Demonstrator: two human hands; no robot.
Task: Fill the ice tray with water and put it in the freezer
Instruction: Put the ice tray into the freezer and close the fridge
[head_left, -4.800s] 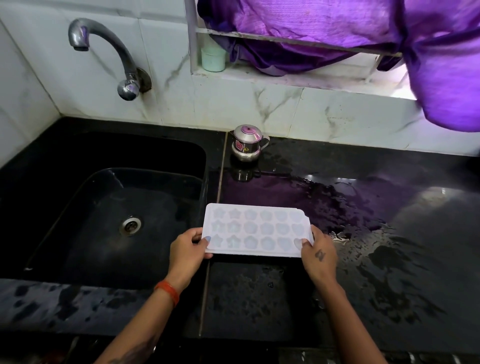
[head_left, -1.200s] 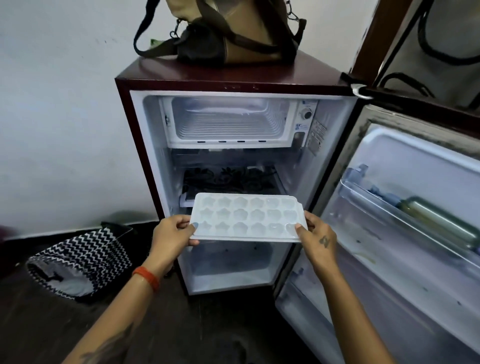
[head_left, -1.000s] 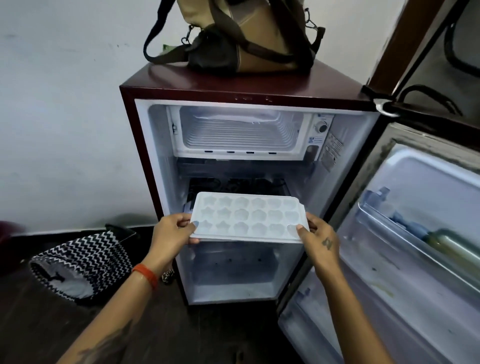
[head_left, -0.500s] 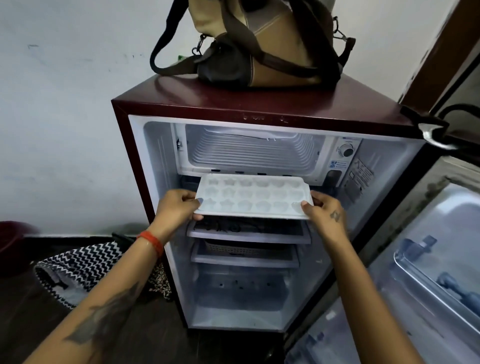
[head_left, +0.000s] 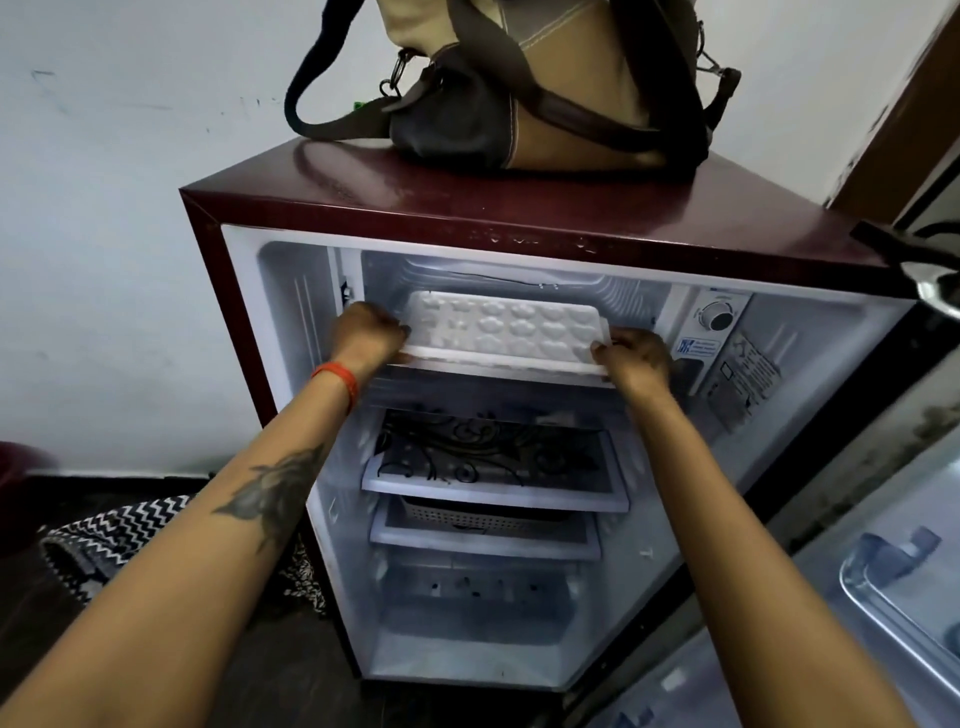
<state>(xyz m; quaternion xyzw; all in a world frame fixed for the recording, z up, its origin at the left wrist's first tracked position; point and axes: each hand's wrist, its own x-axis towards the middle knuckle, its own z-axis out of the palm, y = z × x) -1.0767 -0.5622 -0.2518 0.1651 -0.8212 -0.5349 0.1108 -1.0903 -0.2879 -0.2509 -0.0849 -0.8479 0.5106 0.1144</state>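
Head view: white tray (head_left: 506, 332) with rows of star and flower-shaped cells sits partly inside the freezer (head_left: 613, 291) at the fridge (head_left: 467, 213) top. Left hand (head_left: 366, 335) and right hand (head_left: 631, 356) each pinch a tray end. Fridge label writing unreadable.

Both arms reach into the open maroon fridge (head_left: 519, 218), the left hand (head_left: 366, 332) and right hand (head_left: 631, 353) gripping the white ice tray (head_left: 504, 327) by its ends at the freezer compartment's (head_left: 623, 296) mouth, beneath a tan bag (head_left: 545, 93) on top.
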